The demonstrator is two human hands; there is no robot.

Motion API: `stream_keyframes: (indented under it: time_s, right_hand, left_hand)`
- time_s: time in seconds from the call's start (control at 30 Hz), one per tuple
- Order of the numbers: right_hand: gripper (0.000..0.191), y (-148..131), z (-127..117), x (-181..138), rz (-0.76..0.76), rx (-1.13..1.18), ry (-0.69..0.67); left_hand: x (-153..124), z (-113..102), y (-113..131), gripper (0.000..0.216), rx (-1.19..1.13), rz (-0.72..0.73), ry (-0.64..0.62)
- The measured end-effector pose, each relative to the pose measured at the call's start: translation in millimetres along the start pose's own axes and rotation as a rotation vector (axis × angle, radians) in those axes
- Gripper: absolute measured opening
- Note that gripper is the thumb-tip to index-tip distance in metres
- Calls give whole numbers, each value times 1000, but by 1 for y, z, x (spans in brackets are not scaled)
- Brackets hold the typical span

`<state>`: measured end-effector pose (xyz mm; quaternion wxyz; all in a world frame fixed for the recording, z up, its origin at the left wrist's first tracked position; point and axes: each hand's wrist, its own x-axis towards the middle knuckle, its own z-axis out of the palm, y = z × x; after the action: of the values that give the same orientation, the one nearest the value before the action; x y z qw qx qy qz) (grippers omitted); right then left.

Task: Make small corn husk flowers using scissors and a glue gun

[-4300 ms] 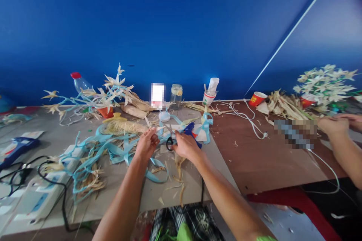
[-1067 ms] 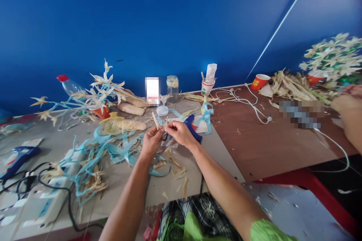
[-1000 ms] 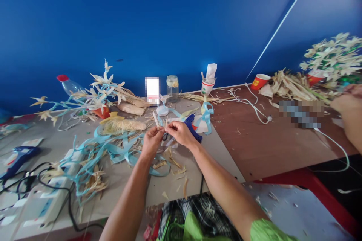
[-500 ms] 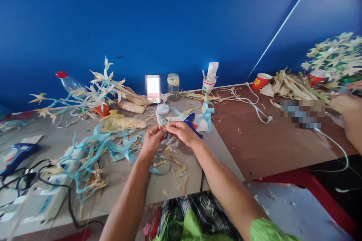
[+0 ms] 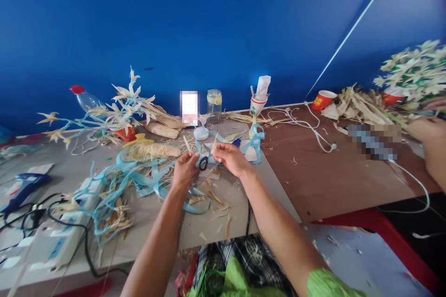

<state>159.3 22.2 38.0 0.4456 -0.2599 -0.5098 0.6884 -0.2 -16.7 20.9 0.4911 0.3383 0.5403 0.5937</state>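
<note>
strips (image 5: 187, 143): 1 pinched in closed left hand (image 5: 184, 167), left of scissors (image 5: 203, 163); 1 pinched in closed right hand (image 5: 232, 156), right of them; cutting looks done, both unattached.

"What is worn?"
"A bright green sleeve (image 5: 329, 283) is seen on the right arm (image 5: 278, 227); dark, white-checked plaid cloth (image 5: 266, 264) is worn below."
"And the left hand (image 5: 186, 164) and right hand (image 5: 228, 155)?"
"All 2 are shown bare."

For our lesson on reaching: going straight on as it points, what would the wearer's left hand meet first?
The left hand, holding a pale narrow strip, would probably meet the round white plastic-looking base first, though depth is unclear.
</note>
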Motion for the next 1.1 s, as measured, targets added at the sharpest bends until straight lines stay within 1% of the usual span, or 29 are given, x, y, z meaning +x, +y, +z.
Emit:
stream_keyframes:
  time_s: [0.13,0.23,0.4,0.5,0.63,0.77,0.87,0.97,1.1]
  right_hand:
    - [25,3,6,-2,54,-232,17]
    - [27,3,8,-3,79,-336,29]
    - [24,5,11,-3,79,-533,3]
    - [22,9,13,-3,61,-645,-36]
    - [22,11,15,-3,34,-748,-54]
    - [21,9,15,-3,21,-718,-78]
    - [19,6,14,-5,36,-595,-104]
    - [20,3,13,-6,73,-470,-108]
    - [23,1,13,-7,116,-386,-110]
  left_hand:
    - [0,0,-1,28,-25,-2,6]
    - [-1,1,1,28,-64,3,-35]
    - [-4,3,1,28,-116,14,-153]
    - [-4,4,1,26,-147,-14,-183]
    - [-3,4,-1,25,-156,-4,-189]
    - [-3,3,0,23,-149,17,-175]
    - [-5,3,4,22,-192,-16,-159]
    - [-7,4,7,21,-235,-54,-159]
    - [-8,4,9,20,-256,-76,-179]
